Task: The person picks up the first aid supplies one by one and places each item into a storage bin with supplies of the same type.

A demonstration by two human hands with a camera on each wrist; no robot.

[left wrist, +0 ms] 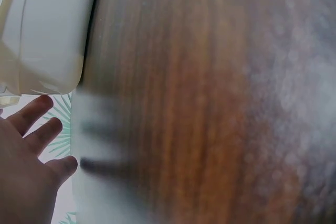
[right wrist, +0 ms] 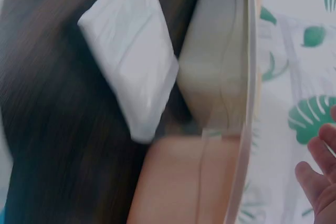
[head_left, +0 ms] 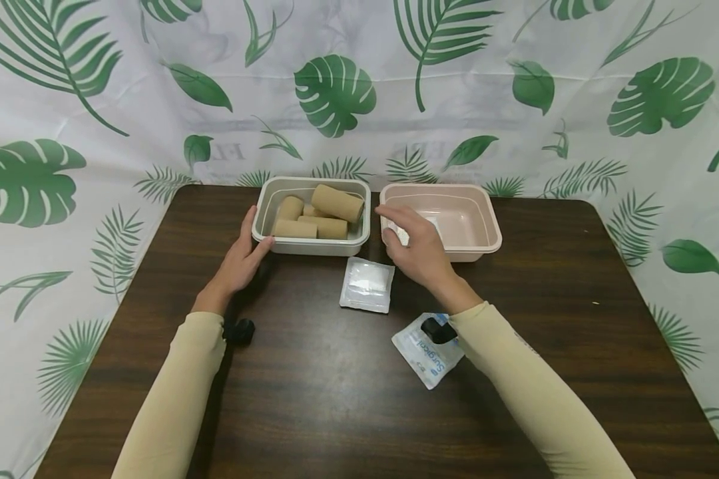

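My left hand (head_left: 238, 265) is at the left end of a pale grey plastic tub (head_left: 311, 247), its thumb by the front rim and its fingers along the side. Several tan rolls (head_left: 337, 203) lie in that tub. Over the left rim of a pink tub (head_left: 467, 253) hovers my right hand (head_left: 421, 249), with its fingers spread loosely and nothing visible in them. Part of a white packet (head_left: 403, 235) shows inside the pink tub, mostly covered by this hand. A flat white packet (head_left: 367, 285) lies on the table in front of the gap between the tubs.
Nearer to me, under my right wrist, lies a white packet with blue print (head_left: 425, 352). Both tubs stand near the back edge of the dark wooden table (head_left: 311, 386). A leaf-patterned sheet (head_left: 335, 40) hangs behind it.
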